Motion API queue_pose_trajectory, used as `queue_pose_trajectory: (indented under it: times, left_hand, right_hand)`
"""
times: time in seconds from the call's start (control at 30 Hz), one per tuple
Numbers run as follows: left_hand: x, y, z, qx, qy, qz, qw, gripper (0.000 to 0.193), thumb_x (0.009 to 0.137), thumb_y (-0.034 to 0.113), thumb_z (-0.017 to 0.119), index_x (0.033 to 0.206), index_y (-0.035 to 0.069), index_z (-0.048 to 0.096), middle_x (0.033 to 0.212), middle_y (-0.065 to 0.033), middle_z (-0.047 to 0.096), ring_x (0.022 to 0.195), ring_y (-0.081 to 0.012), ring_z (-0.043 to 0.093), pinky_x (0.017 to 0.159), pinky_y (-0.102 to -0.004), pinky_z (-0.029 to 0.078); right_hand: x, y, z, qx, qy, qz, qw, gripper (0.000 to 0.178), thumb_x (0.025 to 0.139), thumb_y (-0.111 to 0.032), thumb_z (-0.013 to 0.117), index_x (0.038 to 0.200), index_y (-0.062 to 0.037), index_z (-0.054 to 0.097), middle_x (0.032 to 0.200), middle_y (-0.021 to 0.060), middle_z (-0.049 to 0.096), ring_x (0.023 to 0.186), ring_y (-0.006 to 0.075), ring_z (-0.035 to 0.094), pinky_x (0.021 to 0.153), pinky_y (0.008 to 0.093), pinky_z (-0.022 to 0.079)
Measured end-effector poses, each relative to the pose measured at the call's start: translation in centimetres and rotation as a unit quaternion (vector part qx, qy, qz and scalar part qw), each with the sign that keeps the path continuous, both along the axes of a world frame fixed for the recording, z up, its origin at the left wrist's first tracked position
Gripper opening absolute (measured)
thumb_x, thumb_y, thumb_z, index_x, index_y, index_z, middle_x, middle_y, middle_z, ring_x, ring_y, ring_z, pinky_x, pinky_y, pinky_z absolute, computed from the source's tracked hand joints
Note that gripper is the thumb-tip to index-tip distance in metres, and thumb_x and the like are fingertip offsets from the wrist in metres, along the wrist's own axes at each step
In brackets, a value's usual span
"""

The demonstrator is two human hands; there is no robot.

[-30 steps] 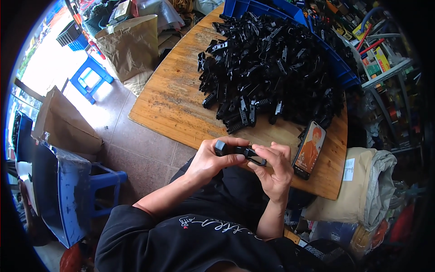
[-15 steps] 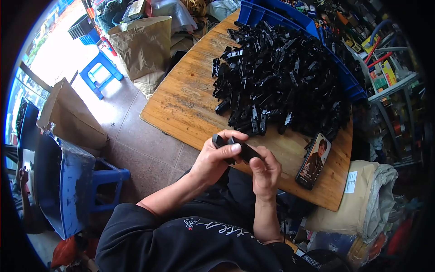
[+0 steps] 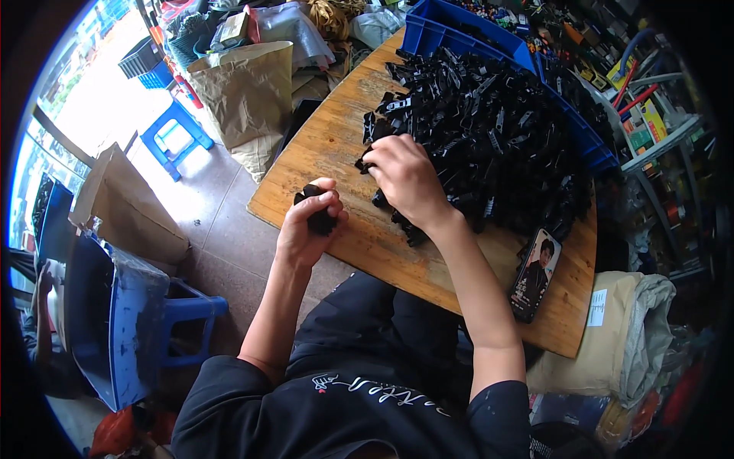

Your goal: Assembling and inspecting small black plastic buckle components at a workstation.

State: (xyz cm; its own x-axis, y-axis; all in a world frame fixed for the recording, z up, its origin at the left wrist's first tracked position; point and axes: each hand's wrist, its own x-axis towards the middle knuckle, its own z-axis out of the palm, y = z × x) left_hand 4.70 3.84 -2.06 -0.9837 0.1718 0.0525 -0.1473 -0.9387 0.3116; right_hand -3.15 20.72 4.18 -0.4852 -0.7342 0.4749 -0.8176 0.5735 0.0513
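Observation:
My left hand point(image 3: 306, 229) is closed around a black plastic part point(image 3: 322, 220), just off the table's left front edge. The fingers hide much of its shape. My right hand point(image 3: 409, 180) reaches over the left side of a large heap of small black plastic parts point(image 3: 497, 145). Its bent fingers pinch a dark part point(image 3: 362, 164) at the edge of this heap, mostly covered by the fingertips. Several parts in the heap have ridged or shiny faces, and they lie tangled on the wooden table point(image 3: 321, 145).
Blue crates point(image 3: 466, 34) border the heap's far side. A phone point(image 3: 535, 275) showing a person's picture lies at the table's right front. A paper sack point(image 3: 248, 92) and blue stool point(image 3: 176, 138) stand to the left, cardboard and a blue bin point(image 3: 130, 321) nearer.
My hands have separated. The left has moved left and forward, gripping a black part; the right has swung forward onto the heap's left edge. The view has shifted slightly.

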Motion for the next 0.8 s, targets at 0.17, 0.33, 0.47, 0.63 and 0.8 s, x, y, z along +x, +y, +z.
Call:
queue_pose_trajectory:
  times: [0.17, 0.33, 0.47, 0.63, 0.8]
  left_hand:
    - [0.0, 3.6, 3.7, -0.203, -0.026, -0.028, 0.978, 0.029, 0.081, 0.014, 0.059, 0.104, -0.002, 0.053, 0.088, -0.0101, 0.059, 0.064, -0.0149, 0.056, 0.056, -0.0263, 0.046]
    - [1.5, 6.1, 4.7, -0.287, 0.007, -0.087, 0.954, 0.016, 0.073, 0.004, 0.064, 0.086, -0.002, 0.055, 0.068, -0.0075, 0.055, 0.056, -0.0157, 0.055, 0.051, -0.0251, 0.045]
    - [2.4, 8.0, 3.7, -0.318, -0.014, -0.097, 0.943, 0.018, 0.073, 0.005, 0.063, 0.086, 0.000, 0.052, 0.068, -0.0105, 0.058, 0.056, -0.0177, 0.057, 0.052, -0.0258, 0.045]
    - [3.6, 11.8, 4.6, -0.292, -0.070, -0.225, 0.927, 0.027, 0.071, 0.001, 0.055, 0.098, -0.002, 0.055, 0.076, -0.0148, 0.061, 0.069, -0.0233, 0.062, 0.066, -0.0326, 0.052]
    - [3.8, 11.1, 4.2, -0.309, -0.065, -0.200, 0.927, 0.025, 0.072, 0.003, 0.055, 0.097, -0.003, 0.054, 0.075, -0.0150, 0.061, 0.067, -0.0228, 0.061, 0.064, -0.0329, 0.052]
  right_hand:
    - [6.5, 4.1, 1.5, -0.398, -0.300, 0.029, 0.867, 0.016, 0.079, 0.004, 0.057, 0.093, -0.0018, 0.061, 0.089, 0.0080, 0.062, 0.078, 0.0151, 0.060, 0.070, 0.0256, 0.047]
    - [9.7, 9.7, 2.2, -0.329, -0.256, 0.026, 0.909, 0.026, 0.076, 0.000, 0.063, 0.101, -0.0029, 0.061, 0.106, 0.0080, 0.059, 0.090, 0.0177, 0.058, 0.078, 0.0275, 0.047]
    - [6.1, 24.3, 1.2, -0.435, -0.108, -0.325, 0.832, 0.019, 0.085, -0.006, 0.054, 0.102, 0.0004, 0.058, 0.093, 0.0081, 0.063, 0.082, 0.0121, 0.058, 0.074, 0.0238, 0.046]
    - [2.1, 36.4, -5.4, -0.335, -0.141, -0.386, 0.848, 0.014, 0.077, 0.002, 0.057, 0.091, -0.0014, 0.058, 0.081, 0.0122, 0.062, 0.071, 0.0226, 0.060, 0.066, 0.0293, 0.046]
    - [3.0, 36.5, -5.4, -0.233, -0.145, -0.459, 0.845, 0.011, 0.074, 0.003, 0.055, 0.084, -0.0011, 0.058, 0.070, 0.0119, 0.060, 0.066, 0.0168, 0.059, 0.061, 0.0274, 0.045]
